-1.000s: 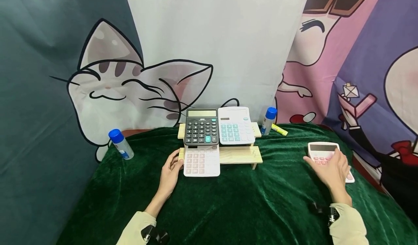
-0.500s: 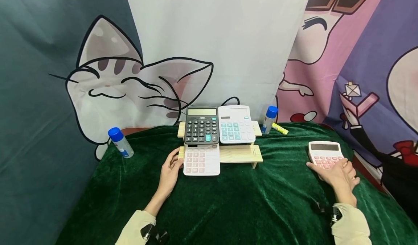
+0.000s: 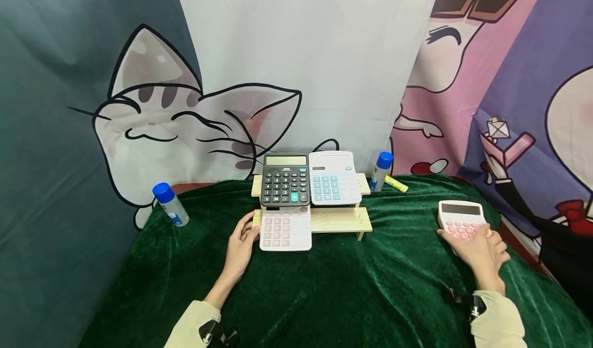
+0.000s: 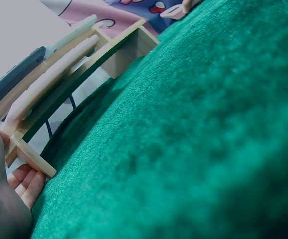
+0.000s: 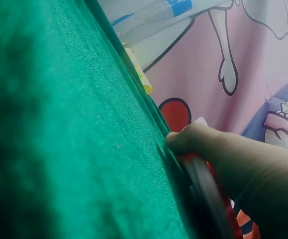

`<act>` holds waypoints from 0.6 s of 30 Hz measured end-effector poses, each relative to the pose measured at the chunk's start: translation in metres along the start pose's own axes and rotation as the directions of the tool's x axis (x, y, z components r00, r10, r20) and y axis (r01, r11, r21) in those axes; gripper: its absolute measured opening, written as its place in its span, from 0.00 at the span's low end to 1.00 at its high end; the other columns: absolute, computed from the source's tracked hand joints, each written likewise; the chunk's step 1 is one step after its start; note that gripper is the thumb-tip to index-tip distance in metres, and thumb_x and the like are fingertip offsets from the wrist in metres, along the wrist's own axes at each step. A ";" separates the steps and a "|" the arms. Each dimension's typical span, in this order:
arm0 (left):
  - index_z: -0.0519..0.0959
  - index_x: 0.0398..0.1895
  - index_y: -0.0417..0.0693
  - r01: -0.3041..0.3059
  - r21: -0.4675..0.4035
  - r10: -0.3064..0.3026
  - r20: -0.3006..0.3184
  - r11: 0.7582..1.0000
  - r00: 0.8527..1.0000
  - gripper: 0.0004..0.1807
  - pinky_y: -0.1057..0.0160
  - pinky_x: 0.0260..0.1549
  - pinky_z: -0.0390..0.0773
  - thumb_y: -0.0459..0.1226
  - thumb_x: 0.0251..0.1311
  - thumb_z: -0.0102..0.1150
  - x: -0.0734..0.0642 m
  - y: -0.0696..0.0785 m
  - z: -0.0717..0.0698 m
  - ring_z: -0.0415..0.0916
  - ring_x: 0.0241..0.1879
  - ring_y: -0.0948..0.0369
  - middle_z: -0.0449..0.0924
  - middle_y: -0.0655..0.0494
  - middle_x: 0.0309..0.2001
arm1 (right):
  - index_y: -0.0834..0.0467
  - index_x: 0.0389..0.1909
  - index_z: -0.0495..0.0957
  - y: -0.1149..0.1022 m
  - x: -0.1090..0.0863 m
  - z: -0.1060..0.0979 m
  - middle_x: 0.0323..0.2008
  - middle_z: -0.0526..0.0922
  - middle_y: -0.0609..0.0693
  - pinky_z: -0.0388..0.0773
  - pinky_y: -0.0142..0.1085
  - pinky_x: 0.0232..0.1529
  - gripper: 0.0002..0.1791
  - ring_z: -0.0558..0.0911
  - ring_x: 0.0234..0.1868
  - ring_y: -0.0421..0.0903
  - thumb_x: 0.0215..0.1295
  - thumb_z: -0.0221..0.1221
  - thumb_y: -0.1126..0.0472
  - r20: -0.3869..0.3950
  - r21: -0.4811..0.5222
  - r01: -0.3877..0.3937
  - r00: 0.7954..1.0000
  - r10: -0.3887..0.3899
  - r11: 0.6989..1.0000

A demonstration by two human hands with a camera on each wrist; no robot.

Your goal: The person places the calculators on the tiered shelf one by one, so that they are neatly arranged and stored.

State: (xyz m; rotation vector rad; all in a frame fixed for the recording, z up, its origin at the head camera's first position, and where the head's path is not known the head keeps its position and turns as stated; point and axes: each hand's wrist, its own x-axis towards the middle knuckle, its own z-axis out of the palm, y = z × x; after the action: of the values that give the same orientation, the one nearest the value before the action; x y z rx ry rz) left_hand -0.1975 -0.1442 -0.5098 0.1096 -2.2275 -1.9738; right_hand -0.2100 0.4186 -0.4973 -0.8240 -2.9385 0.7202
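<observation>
At the left end of a two-tier wooden stand, my left hand grips the side; in the left wrist view its fingers curl by the stand's foot. A black calculator and a white calculator with teal keys lean on the upper tier. Below the black one, a pale pink calculator leans on the lower tier. Far right, my right hand holds a white calculator with pink keys across its lower half, thumb along the left edge. The palm hides its lower keys.
Green velvet cloth covers the table. A blue-capped spray bottle stands at left, another blue-capped bottle right of the stand beside a small yellow pack. A cartoon-printed curtain hangs behind.
My right hand has slid down the pink-keyed calculator toward its lower right, uncovering the display and upper keys. The left hand and the stand have kept their places.
</observation>
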 end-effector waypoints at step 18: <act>0.65 0.73 0.48 0.039 0.015 -0.039 0.012 0.999 0.999 0.25 0.59 0.54 0.80 0.34 0.74 0.50 -0.010 0.024 -0.001 0.75 0.47 0.72 0.76 0.41 0.60 | 0.68 0.76 0.41 -0.038 -0.022 -0.009 0.63 0.52 0.82 0.51 0.70 0.51 0.68 0.54 0.59 0.79 0.53 0.60 0.24 -0.090 0.047 0.268 0.961 -0.263 0.962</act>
State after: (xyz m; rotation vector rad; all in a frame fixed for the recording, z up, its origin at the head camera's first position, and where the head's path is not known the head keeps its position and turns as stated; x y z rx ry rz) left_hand -0.1865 -0.1404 -0.4871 0.1438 -2.2641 -1.9836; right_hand -0.2085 0.3827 -0.4703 -0.4301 -2.8587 0.7277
